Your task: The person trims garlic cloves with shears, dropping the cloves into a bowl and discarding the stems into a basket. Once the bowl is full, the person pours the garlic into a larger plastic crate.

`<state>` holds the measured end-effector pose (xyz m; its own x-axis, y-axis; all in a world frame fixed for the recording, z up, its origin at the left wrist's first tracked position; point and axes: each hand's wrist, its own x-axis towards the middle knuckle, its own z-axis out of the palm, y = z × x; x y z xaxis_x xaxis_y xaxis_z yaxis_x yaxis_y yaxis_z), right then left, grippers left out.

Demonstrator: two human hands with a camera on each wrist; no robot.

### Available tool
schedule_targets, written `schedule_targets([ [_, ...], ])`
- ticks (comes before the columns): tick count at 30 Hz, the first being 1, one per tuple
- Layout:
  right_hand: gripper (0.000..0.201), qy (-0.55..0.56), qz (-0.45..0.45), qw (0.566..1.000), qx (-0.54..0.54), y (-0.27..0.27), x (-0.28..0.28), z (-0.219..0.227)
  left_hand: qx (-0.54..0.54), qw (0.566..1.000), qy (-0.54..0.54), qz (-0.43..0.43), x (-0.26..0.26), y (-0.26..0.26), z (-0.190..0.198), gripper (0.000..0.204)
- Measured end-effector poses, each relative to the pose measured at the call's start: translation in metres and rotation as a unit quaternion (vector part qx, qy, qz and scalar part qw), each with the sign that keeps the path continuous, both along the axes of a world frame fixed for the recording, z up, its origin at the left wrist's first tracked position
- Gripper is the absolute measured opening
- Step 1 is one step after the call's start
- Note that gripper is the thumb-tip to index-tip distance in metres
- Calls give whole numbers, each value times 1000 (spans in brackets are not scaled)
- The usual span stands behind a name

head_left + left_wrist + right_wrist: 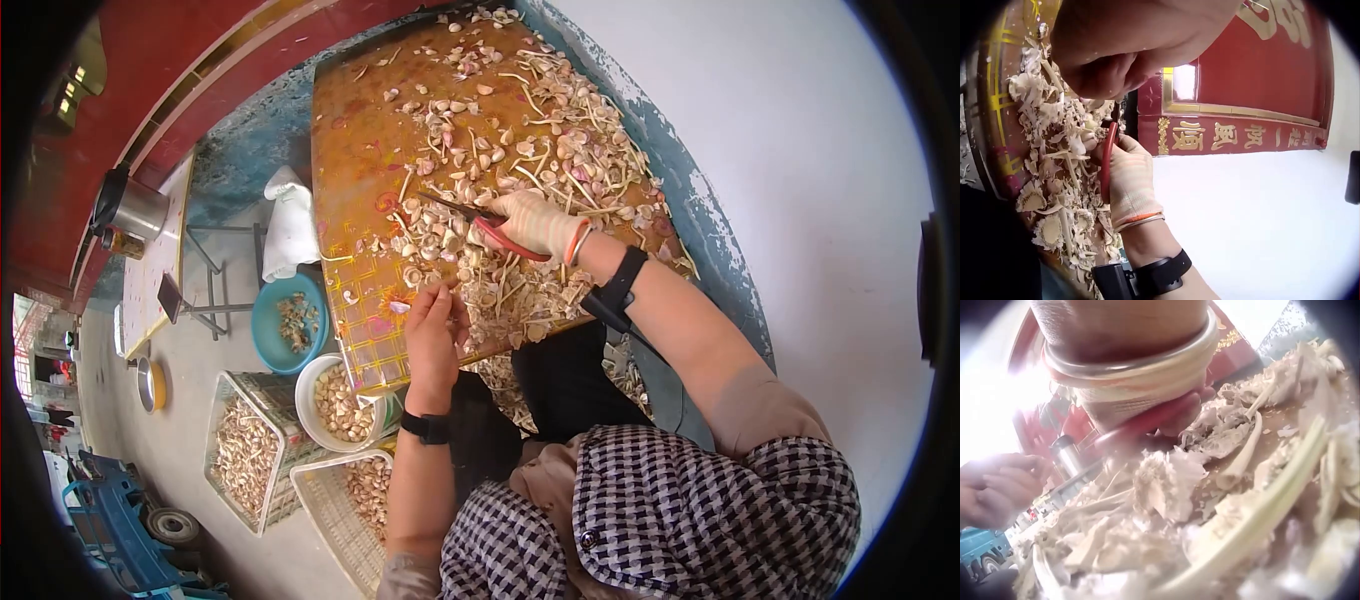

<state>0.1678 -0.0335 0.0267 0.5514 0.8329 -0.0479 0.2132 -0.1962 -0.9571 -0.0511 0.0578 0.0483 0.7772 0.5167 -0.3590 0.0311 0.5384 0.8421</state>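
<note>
My right hand (535, 222), in a pale striped glove, grips red-handled scissors (510, 243) over the heap of garlic. Their dark blades point toward the far left of the table. My bare left hand (432, 325) is by the near table edge, its fingers bent inward; I cannot tell whether anything is inside them. A purplish garlic clove (399, 307) lies just left of its fingertips. Loose cloves, papery skins and cut stalks (1066, 219) cover the table around both hands. In the right wrist view, a long stalk (1260, 515) crosses the foreground, and the left hand (1000, 487) shows at the left.
The orange-brown table (350, 130) meets a wall on the right. Left of it stand a blue basin (262, 330) with scraps, a white bucket (308, 405) of cloves and plastic crates (285, 400) of garlic. A white cloth (290, 225) hangs beyond the basin.
</note>
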Motion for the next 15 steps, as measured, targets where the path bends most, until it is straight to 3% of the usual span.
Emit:
schedule_targets([
  [2,28,79,111,978,-157,-17,-11,73,46,998,-9,-35,12,-5,12,24],
  [3,28,79,108,978,-160,-21,-14,88,43,997,-10,-63,18,-8,11,25],
  [5,23,75,189,959,-199,-25,-20,106,68,992,-45,-98,26,-20,13,25],
  [6,21,3,237,948,-214,-21,-20,106,97,984,-76,-129,28,-25,13,25],
  [8,24,-14,222,945,-242,-24,-27,108,145,973,-106,-148,26,-26,-2,25],
  [9,32,-84,239,927,-277,-23,-31,123,127,979,-70,-145,23,-26,-1,25],
  [10,32,-84,242,927,-275,-22,-31,116,111,983,-34,-140,19,-26,0,25],
  [12,38,-97,172,953,-228,-21,-33,99,83,988,-18,-127,11,-29,2,25],
  [14,38,-32,142,974,-174,-29,-45,94,-58,997,-48,-11,7,-34,1,24],
  [15,39,92,101,985,-105,-31,-48,85,-61,997,-46,6,6,-32,0,24],
])
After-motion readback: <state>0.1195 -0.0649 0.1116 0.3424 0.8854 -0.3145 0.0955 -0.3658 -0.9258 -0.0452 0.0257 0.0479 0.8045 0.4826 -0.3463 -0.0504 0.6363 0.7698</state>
